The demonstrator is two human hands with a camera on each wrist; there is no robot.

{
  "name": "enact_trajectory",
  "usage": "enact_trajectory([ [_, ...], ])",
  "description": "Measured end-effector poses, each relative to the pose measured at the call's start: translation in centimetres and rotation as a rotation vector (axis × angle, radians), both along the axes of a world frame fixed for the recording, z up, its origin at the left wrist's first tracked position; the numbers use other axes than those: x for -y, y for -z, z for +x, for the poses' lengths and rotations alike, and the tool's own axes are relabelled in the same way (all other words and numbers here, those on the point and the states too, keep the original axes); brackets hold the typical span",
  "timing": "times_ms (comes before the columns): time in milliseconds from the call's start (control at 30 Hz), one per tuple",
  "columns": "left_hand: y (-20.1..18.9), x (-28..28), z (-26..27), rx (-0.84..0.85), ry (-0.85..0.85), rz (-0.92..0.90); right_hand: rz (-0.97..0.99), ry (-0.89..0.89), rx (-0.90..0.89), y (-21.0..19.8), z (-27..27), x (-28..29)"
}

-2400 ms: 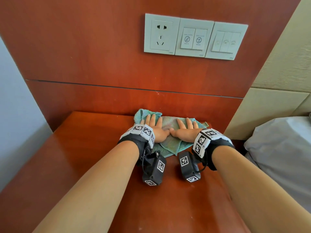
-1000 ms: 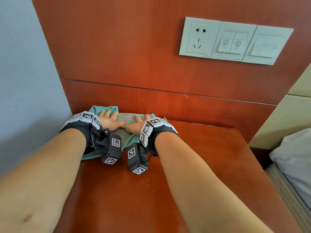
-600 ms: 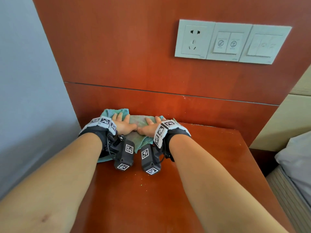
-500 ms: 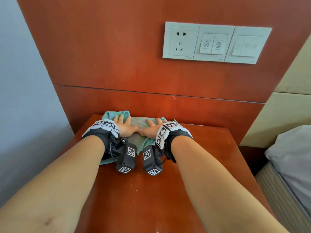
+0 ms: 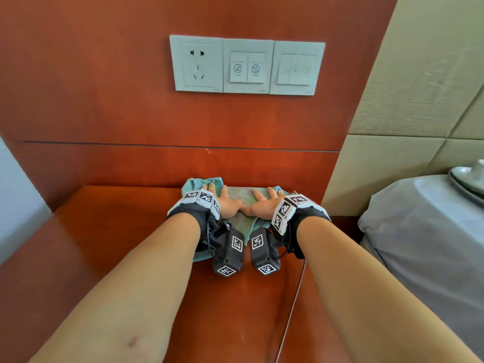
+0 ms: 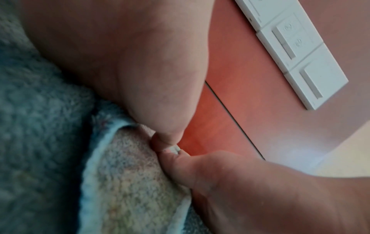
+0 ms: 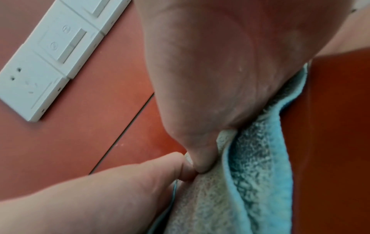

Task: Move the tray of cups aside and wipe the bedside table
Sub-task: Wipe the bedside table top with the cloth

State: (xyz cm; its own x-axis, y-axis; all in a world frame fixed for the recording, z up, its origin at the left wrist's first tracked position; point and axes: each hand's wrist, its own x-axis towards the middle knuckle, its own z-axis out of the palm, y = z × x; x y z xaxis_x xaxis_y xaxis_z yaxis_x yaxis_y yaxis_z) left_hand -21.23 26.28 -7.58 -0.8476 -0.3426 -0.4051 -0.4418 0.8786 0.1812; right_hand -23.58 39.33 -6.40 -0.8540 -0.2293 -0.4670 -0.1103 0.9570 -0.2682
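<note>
We have the teal cloth (image 5: 242, 205) spread flat at the back of the bedside table (image 5: 104, 231), its far edge close against the wooden wall panel (image 5: 131, 166). Its long axis runs side to side, along that panel. Our left hand (image 5: 227, 203) and right hand (image 5: 263, 204) lie palm-down on it with fingers straight, pressing and gripping nothing; the thumbs touch in the middle, as both wrist views show. The cloth sits directly under both hands, so neither is nearer. It lies toward the table's right end, beside the bed (image 5: 424, 231), which leaves the bare tabletop stretching left of the cloth and back toward us. We judge the next stroke should go that way.

The cloth is fluffy terry, teal with a paler worn face and a stitched hem, soft and likely to bunch. The table is glossy red-brown wood, smooth and hard. A pale dish-like rim (image 5: 468, 179) rests on the bed, possibly the tray; we cannot tell. White switch plates (image 5: 247, 65) sit on the panel above the cloth.
</note>
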Motion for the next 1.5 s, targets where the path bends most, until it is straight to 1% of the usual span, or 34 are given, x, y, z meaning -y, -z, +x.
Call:
enact_trajectory([
  [167,0.2,-3.9,-0.6,-0.008,0.065,-0.015,-0.003,0.05,-0.065,1.5,-0.2,-3.8],
  [300,0.9,-4.7,0.1,-0.012,0.057,0.042,-0.006,0.087,-0.088,2.1,1.6,-4.6],
  [367,1.0,-5.0,1.0,-0.01,0.069,0.045,-0.038,0.099,-0.074,1.9,2.6,-5.2],
  [467,0.8,-5.6,3.2,-0.017,0.105,0.025,-0.076,0.108,-0.037,1.9,4.3,-6.1],
  [633,0.8,-6.0,7.5,-0.014,0.155,-0.006,-0.115,0.126,-0.03,1.9,8.5,-6.9],
  [867,2.2,-6.6,13.6,-0.038,0.153,-0.014,-0.039,0.105,-0.047,2.4,14.5,-8.2],
  [1000,2.1,-7.2,17.4,-0.045,0.157,-0.016,0.005,0.102,-0.086,2.7,17.8,-8.8],
  [1200,1.5,-8.0,23.0,-0.068,0.176,0.008,-0.037,0.16,-0.174,4.2,22.4,-9.2],
  [1333,1.2,-7.7,25.6,-0.056,0.208,0.009,-0.023,0.16,-0.172,4.1,25.0,-9.2],
  [1500,0.9,-6.4,27.5,-0.021,0.245,0.029,0.06,0.094,-0.172,4.0,26.8,-8.7],
])
